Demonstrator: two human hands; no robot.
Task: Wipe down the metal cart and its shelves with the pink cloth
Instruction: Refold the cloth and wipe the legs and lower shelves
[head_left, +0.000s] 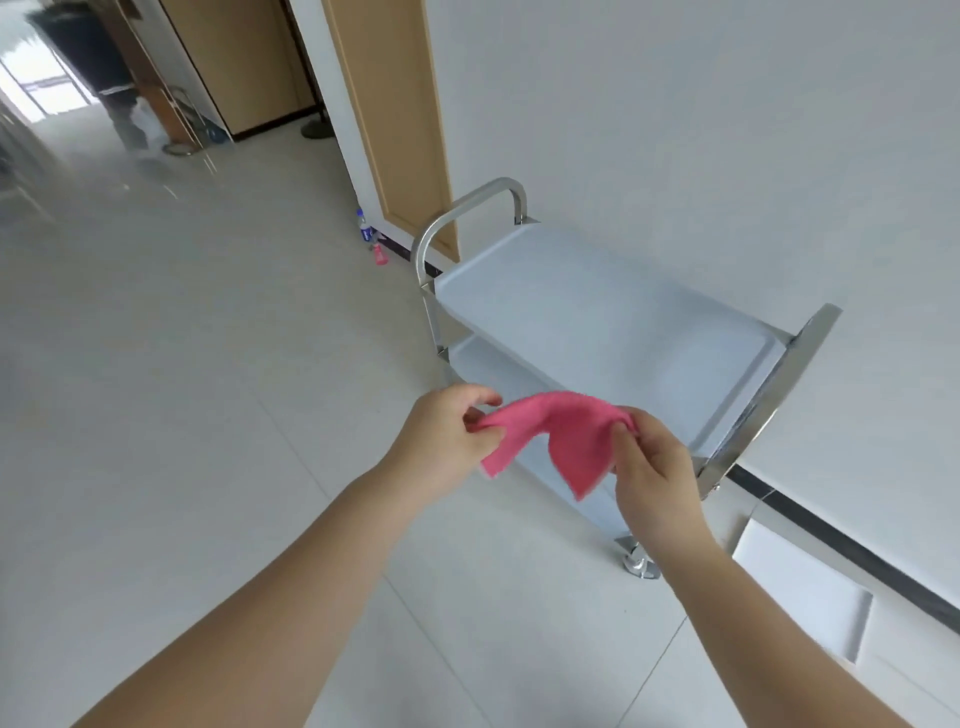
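While I stand on the pale tiled floor, my left hand pinches one edge of the soft pink cloth and my right hand pinches the opposite edge, holding it slack in the air between them. Just beyond, to the right, the shiny two-shelf metal cart stands against the white wall, untouched by the cloth. A loose pinch could let the cloth fall, and a hard wipe might roll the cart on its caster wheel.

Pink cloth at six o'clock; silver metal cart with pale grey shelves; tan door at twelve.
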